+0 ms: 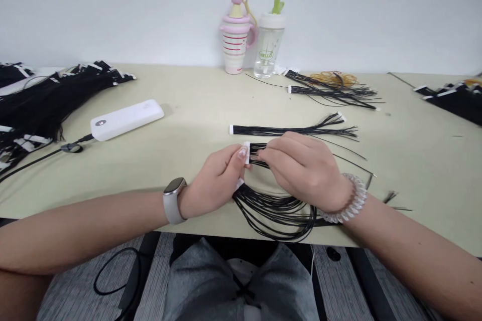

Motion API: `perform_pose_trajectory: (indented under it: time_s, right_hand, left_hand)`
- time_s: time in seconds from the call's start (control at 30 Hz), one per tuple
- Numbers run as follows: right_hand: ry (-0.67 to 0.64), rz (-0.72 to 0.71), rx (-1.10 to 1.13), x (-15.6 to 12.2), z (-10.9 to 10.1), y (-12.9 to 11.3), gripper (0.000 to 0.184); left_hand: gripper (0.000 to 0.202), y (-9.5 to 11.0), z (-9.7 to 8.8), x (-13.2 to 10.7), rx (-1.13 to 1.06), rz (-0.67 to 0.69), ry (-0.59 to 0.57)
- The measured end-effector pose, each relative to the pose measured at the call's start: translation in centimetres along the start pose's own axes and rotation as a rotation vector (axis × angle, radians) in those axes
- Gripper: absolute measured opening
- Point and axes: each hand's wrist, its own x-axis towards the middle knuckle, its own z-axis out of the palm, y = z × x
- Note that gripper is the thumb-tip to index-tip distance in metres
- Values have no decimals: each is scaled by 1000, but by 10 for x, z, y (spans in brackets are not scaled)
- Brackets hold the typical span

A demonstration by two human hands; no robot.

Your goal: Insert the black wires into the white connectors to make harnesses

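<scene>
Pinching a white connector [247, 153] in the left hand [213, 178], with the thumb on its face, above the near part of the table [192, 135]. Bunching the fingertips of the right hand [311, 173] at thin black wires [257, 147] just beside it; cannot tell whether gripping any. With black strands [269, 200] curving loosely below.

On the table [188, 100], a power bank [127, 119] lies right of a wire pile [48, 98]. Farther back, a mug [235, 45] stands left of a bottle [268, 47]; a wire bundle [263, 130] lies behind the right hand [307, 170].
</scene>
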Motion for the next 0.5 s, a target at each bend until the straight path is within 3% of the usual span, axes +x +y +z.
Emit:
perform_pose_trajectory:
  time_s: [0.1, 0.3, 0.4, 0.5]
  right_hand:
    - [-48, 11, -26, 2, 0, 1, 11]
    - [-152, 118, -126, 4, -7, 8, 19]
    - [-98, 203, -100, 5, -14, 13, 32]
    - [-23, 335, 129, 6, -28, 20, 42]
  left_hand:
    - [40, 0, 1, 2, -43, -63, 17]
    - [41, 2, -3, 9, 80, -110, 16]
    - [42, 1, -7, 13, 33, -140, 71]
    - [41, -3, -10, 16, -30, -138, 172]
